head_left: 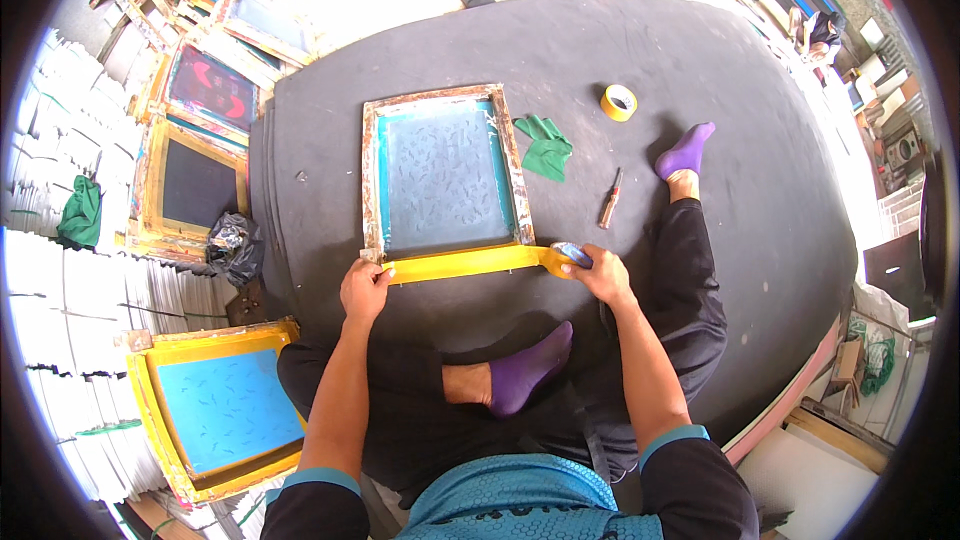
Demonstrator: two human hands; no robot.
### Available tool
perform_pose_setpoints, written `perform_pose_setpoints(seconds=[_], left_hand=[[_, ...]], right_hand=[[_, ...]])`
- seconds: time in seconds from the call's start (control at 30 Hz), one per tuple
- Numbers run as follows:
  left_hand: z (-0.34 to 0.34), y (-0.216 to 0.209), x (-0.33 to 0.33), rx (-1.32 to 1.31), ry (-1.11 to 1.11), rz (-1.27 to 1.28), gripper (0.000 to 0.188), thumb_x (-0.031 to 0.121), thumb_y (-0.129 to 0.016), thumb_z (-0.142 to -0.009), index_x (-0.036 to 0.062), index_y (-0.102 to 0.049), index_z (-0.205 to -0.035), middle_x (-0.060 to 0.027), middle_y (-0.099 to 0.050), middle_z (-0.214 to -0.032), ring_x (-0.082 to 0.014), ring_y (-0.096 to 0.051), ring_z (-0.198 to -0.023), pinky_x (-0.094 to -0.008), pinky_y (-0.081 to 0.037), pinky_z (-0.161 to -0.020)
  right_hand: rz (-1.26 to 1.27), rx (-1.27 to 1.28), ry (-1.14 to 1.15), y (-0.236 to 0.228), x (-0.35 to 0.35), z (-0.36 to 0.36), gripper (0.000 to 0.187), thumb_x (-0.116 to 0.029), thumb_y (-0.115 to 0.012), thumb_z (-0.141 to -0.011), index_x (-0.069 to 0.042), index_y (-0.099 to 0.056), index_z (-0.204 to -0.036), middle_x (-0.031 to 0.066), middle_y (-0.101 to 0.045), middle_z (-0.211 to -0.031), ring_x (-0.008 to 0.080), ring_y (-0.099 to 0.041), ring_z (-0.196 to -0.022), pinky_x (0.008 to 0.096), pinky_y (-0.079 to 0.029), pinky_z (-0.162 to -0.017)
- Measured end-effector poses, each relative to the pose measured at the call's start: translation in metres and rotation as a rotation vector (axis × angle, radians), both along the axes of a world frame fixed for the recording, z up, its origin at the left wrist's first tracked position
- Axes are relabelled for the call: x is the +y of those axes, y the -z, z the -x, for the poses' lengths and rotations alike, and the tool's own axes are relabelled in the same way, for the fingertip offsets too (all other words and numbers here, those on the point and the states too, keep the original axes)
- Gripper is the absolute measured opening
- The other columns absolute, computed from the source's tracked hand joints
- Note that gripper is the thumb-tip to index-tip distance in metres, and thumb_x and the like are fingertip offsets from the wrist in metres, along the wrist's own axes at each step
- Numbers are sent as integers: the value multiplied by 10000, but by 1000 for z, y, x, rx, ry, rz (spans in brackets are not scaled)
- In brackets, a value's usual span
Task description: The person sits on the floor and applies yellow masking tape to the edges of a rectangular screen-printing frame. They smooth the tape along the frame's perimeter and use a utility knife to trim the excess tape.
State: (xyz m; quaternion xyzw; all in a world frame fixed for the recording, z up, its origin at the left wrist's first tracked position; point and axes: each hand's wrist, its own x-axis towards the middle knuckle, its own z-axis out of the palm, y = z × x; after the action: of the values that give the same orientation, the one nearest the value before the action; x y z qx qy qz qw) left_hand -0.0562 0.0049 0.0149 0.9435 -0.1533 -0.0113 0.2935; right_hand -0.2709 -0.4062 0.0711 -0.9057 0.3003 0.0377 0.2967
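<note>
Screen (445, 175) on dark mat (770, 250), nearer left edge than right. Left grip (366, 292) pinches free end of yellow tape (465, 262) by screen's near-left corner; right grip (603, 278) grasps roll (552, 262) by near-right corner. Strip spans near side; can't tell if stuck. Best: tension evenly, align parallel, anchor left end, press rightward, no wrinkles.

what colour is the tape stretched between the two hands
The tape is yellow; it shows best in the head view.
</note>
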Motion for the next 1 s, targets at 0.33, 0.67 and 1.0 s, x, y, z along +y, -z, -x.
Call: perform_pose_setpoints(seconds=[0.33,0.67,1.0], left_hand=[[-1,3,6,-1,-2,1,245,240,-866,-814,27,-747,-838,-98,-665,-842,-303,-684,-757,-427,-529,-683],[-3,-1,6,-2,52,178,257,200,-860,-827,-12,-716,-851,-112,-660,-793,-253,-668,-674,-376,-502,-626],[13,-40,12,160,103,391,210,90,-823,-876,-52,-670,-861,-85,-663,-763,-115,-595,-583,-295,-458,-544]], right_hand=[[-42,-216,220,11,-43,-8,558,-396,-802,-877,-59,-671,-1301,242,-752,-1056,401,-741,-1017,464,-560,-886],[115,-372,511,104,-67,-104,581,-298,-674,-995,-47,-478,-1482,342,-469,-1494,480,-460,-1395,513,-435,-1109],[168,-373,-330,55,48,-68,392,-320,-788,-857,-117,-736,-1188,88,-670,-1242,311,-549,-1253,484,-438,-1060]])
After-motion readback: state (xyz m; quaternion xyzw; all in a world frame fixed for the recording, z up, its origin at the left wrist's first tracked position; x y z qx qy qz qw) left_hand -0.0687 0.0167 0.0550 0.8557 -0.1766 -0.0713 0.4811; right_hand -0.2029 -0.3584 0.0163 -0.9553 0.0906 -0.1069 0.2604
